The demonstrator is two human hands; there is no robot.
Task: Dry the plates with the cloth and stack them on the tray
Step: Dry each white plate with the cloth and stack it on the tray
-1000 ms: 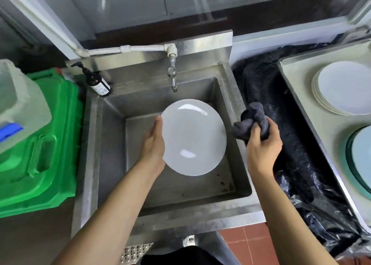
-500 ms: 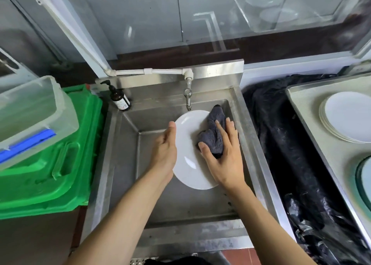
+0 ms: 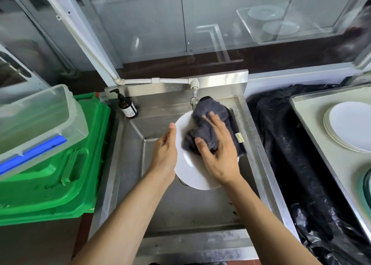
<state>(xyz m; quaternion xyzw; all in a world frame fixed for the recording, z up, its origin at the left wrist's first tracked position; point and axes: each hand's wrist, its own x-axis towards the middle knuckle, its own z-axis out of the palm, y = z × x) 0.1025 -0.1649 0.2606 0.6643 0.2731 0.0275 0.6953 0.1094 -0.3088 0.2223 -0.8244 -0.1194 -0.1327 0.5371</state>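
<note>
Plate: white, round, held tilted above the sink basin at frame centre; its upper right half is covered by the cloth.
Cloth: dark grey, bunched, pressed against the plate's face; one corner hangs past the plate's rim at 3 o'clock, showing a small pale tag.
Right hand: lies on the cloth at 3 o'clock of the plate, fingers spread and nearly straight, thumb extended, pressing the cloth onto the plate.
Left hand: at 9 o'clock of the plate, palm against the rim, thumb straight along the edge; the other fingers are hidden behind the plate, so its grip cannot be told.
Sink: steel basin beneath the plate.
Tap: at 12 o'clock of the plate, just beside the cloth's top, fed by a white pipe.
Bottle: brown pump type, on the sink's corner at 10 o'clock.
Tray: pale, at 3 o'clock, well apart from the sink.
Stack: white plates lying flat on the tray.
Black sheet: crumpled plastic between sink and tray.
Green bin: at 9 o'clock, beside the sink.
Clear box: rests on the green bin, with a blue clip.
</note>
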